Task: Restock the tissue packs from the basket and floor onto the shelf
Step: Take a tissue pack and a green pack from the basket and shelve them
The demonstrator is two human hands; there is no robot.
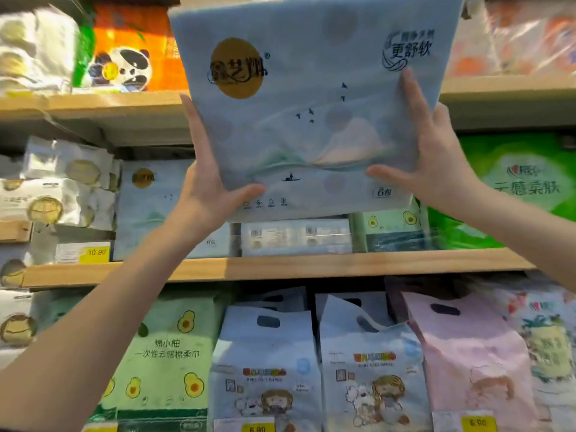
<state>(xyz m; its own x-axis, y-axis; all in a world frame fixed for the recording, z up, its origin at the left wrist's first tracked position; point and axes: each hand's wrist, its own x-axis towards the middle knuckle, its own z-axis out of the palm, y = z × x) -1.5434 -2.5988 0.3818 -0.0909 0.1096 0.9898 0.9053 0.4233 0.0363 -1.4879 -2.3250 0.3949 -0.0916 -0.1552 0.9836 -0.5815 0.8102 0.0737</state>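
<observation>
Step in hand: shelving one pack. Both hands are holding a large pale-blue soft plastic tissue pack with a gold round logo point(307, 110) up in front of the middle wooden shelf point(280, 266), face toward the camera, top tilting slightly left.

Left hand point(207, 185) is cupping the lower-left corner, thumb across the front, fingers running up the left edge. Right hand point(433, 157) is gripping the right edge, thumb on the front near the bottom, index finger pointing up along the face. Both are clamped on the pack; neither is free. Both forearms are reaching up and forward from below.

The pack is in the air, not resting on anything, overlapping the upper shelf edge. Directly behind and below it, a matching pale-blue pack point(149, 210) is standing on the middle shelf, beside flat packs lying on their side point(296, 236).

Next move, my read: lowering and pushing it back into the middle-shelf gap above those flat packs. Headroom under the upper board looks tight, so probably tipping it in bottom-first.
</observation>
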